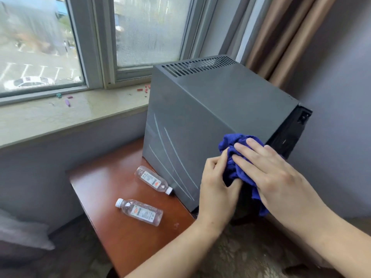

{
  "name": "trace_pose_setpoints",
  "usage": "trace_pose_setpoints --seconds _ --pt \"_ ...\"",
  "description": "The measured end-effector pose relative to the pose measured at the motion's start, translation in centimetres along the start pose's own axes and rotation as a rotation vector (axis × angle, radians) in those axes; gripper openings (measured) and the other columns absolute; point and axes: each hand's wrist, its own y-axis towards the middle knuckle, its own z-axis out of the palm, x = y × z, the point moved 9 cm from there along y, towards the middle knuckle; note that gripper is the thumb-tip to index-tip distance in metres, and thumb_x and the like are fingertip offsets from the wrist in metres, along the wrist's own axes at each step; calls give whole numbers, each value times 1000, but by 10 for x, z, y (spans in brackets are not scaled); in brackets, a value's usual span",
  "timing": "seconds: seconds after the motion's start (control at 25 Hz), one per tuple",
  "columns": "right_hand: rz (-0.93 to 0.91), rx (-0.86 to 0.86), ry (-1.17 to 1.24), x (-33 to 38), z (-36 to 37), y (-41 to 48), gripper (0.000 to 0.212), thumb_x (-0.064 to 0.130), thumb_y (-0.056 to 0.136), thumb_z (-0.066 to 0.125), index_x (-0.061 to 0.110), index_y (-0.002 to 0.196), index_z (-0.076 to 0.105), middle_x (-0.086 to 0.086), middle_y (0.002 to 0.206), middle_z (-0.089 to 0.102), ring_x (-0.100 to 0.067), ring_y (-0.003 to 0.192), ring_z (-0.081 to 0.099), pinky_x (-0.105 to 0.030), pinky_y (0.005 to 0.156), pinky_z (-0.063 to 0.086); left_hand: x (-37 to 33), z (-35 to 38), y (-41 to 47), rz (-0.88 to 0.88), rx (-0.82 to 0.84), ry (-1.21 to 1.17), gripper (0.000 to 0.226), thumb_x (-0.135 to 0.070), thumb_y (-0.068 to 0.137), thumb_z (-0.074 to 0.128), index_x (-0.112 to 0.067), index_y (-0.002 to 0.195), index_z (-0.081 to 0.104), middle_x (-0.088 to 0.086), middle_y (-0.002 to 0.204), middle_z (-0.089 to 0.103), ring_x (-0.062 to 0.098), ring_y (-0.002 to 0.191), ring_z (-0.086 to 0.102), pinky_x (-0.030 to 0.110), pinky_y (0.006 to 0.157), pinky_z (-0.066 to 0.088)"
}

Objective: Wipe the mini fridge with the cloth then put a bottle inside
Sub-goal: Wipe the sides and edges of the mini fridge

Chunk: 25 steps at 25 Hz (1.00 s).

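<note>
**Beside the window, two hands on the blue cloth [234,169] at the mini fridge [210,117]**

On the reddish-brown wooden table [104,187] under the windowsill [60,117], the dark grey mini fridge stood square, its vent slots along the top rear edge and its black door side turned toward the purple-grey wall. Pale streaks ran slantwise down the grey side panel that faced the window.

At the fridge's near upper corner the person worked with a bunched blue cloth. The left hand [216,189] gripped the lower part of it, fingers curled into the folds. The right hand [275,173] lay flat over the top of it, fingers straight and a little spread, pressing the cloth against the corner where the grey panel met the black front. A tail of the cloth hung down below the right palm.

Two clear plastic water bottles lay on their sides on the table, both capped in white. The farther bottle [153,180] lay just beside the foot of the fridge, cap toward the person. The nearer bottle [140,211] lay a little apart from it, cap pointing left.

Small coloured bits [67,102] were scattered on the stone sill, and a brown curtain [281,37] hung behind the fridge.
</note>
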Motion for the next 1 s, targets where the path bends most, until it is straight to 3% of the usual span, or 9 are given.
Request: trace_pose_setpoints --seconds 0.16,0.28,0.4,0.6,0.68,0.84,1.0 --pt "9 -10 -13 13 11 35 63 0 86 29 6 141 59 -10 155 49 -28 148 41 -46 119 32 11 -22 21 -34 -30 9 50 -12 87 70 -28 133 61 -6 102 59 2 93 61 10 82 46" --pt "-18 9 -9 31 31 92 60 -1 82 43 3 139 61 -13 152 52 -31 146 44 -43 120 29 35 -64 59 -88 -106 62 60 -15 86 70 -35 140 56 -8 106 59 0 98 62 12 89 47" --pt "-69 53 -29 53 50 162 60 4 79 41 1 134 64 -16 149 55 -34 143 48 -44 119 36 60 -110 103 -126 -178 69 68 -14 84 69 -38 145 50 -15 113 60 -4 109 59 8 95 43" --pt "-159 120 -61 93 88 278 67 10 86 20 3 146 49 -15 163 35 -31 155 24 -42 126 18 114 -186 181 -184 -298 54 69 -17 83 67 -40 145 48 -13 125 65 2 115 63 33 103 51" --pt "-180 142 -82 109 109 315 65 13 86 19 4 141 52 -15 159 40 -32 153 26 -41 125 20 141 -207 206 -222 -310 58 67 -21 83 67 -44 143 48 -9 121 69 7 109 67 39 99 54" --pt "-178 262 -109 132 157 339 34 9 93 42 5 121 62 -13 137 53 -32 140 38 -40 118 27 194 -221 211 -332 -314 31 61 -22 83 64 -44 138 51 -10 118 71 9 109 69 42 96 56" --pt "-210 378 -103 138 192 308 34 9 94 50 7 127 60 -10 144 49 -29 146 31 -37 120 23 233 -201 175 -413 -327 -2 57 -23 86 63 -48 136 51 -10 115 70 7 105 68 38 95 56"
